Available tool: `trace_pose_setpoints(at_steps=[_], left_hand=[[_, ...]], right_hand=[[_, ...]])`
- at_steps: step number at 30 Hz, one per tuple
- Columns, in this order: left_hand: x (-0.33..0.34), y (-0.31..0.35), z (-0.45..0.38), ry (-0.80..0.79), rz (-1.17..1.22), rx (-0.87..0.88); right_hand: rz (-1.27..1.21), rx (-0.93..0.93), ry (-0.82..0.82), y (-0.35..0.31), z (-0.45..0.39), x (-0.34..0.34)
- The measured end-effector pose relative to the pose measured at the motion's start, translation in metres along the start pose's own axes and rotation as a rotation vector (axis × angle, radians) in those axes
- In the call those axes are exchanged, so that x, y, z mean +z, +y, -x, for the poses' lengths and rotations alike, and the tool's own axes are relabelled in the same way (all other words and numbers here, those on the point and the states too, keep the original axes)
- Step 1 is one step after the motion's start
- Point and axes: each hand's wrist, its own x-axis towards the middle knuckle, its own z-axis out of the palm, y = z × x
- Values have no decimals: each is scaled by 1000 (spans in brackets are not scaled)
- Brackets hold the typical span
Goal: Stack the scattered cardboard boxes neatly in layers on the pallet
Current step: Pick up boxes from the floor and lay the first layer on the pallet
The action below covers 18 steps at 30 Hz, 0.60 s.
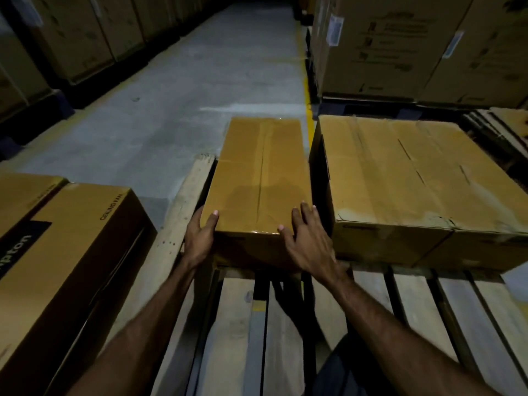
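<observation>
A long narrow cardboard box (261,172) lies on the wooden pallet (423,310), at its far left corner. My left hand (198,238) grips the box's near left corner, thumb on top and fingers down the side. My right hand (307,241) rests on its near right corner with the fingers spread across the top edge. A wider, worn cardboard box (405,178) sits on the pallet just right of it, a narrow gap between them.
Two printed ceiling-fan boxes (65,252) lie on the floor to the left of the pallet. Tall stacked cartons (400,44) stand behind on the right and more line the left wall (71,35). A grey concrete aisle (200,81) with a yellow line runs ahead.
</observation>
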Motion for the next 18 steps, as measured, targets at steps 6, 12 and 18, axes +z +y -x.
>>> trace_pose_setpoints(at_steps=[6,12,18], left_hand=[[3,-2,-7,4,29,-19],[16,7,-18,-33,43,15],[34,13,-29,-31,8,24]], right_hand=[[45,-2,-2,-4,14,4],[38,10,-13,-1,3,-5],[274,-164,101,3,-9,-10]])
